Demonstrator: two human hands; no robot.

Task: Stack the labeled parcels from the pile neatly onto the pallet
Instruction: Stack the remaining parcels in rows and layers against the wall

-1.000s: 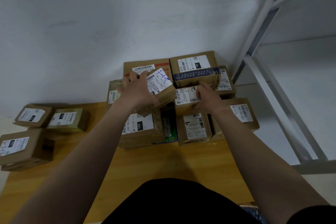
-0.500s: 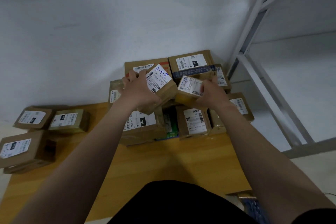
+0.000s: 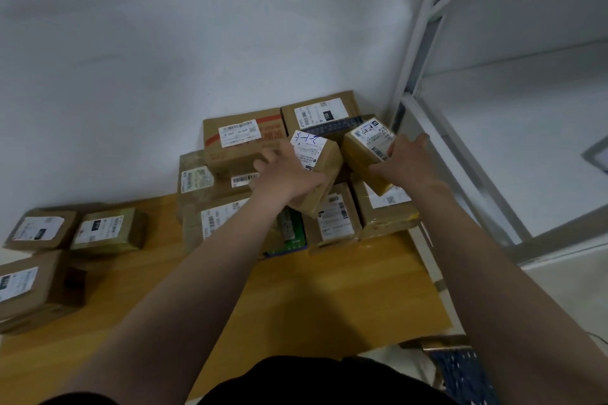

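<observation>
Parcel with blue writing (image 3: 316, 151) is gripped by the left hand (image 3: 286, 174), fingers curled round it. Just beside it, the right hand (image 3: 406, 163) pinches a tilted parcel (image 3: 362, 148) between thumb and fingers (the index finger sticks out straight). I see both held above the stack (image 3: 243, 141) at the far end of the wooden pallet (image 3: 329, 289). Three more parcels (image 3: 108, 230) lie well apart, at the left.

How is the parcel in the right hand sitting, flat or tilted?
Tilted. The right hand grips the small parcel, label face slanted, one corner pointing down.
</observation>
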